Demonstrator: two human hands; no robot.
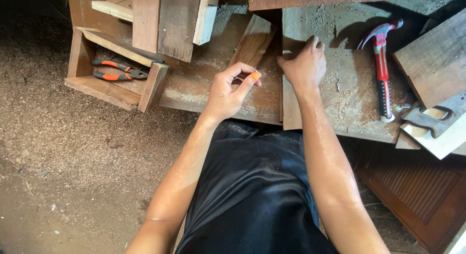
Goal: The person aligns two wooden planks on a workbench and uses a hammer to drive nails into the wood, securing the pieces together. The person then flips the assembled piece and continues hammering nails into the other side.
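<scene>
My left hand is curled around a small orange-tipped tool, likely a pencil, held over a dusty wooden workbench. My right hand presses flat on a wide sawdust-covered board, fingers at its left edge. A narrower dark plank lies slanted between the two hands, just beyond the pencil tip.
A red-and-black claw hammer lies on the board to the right. A hand saw handle rests at the right edge. A wooden box at left holds orange-handled pliers. Planks are stacked at the back. Sawdust covers the floor.
</scene>
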